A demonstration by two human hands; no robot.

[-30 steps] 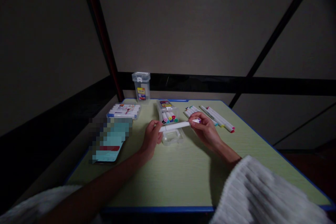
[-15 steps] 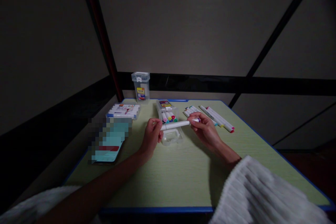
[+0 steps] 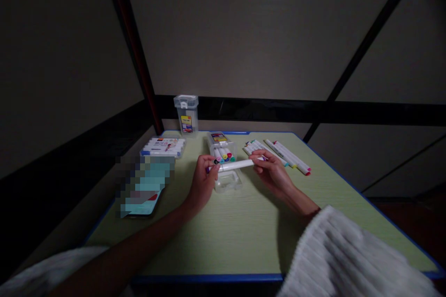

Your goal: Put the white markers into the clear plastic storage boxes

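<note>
I hold a white marker (image 3: 237, 164) level above the table, one end in each hand. My left hand (image 3: 204, 182) pinches its left end, where a dark tip or cap shows. My right hand (image 3: 272, 170) pinches the right end. Just below the marker lies a clear plastic lid (image 3: 228, 181). Behind it stands an open clear marker box (image 3: 222, 147) with several markers whose coloured caps face me.
The table (image 3: 244, 232) is pale green with a blue rim. Several loose markers (image 3: 285, 154) lie at the back right. A flat pack of markers (image 3: 163, 147) and an upright clear case (image 3: 187, 115) are at the back left. A blurred-out object (image 3: 144, 185) lies at the left edge.
Both hands and the marker have drifted slightly away from me, toward the open box. The marker's left end now shows a dark tip beside my left fingers.
</note>
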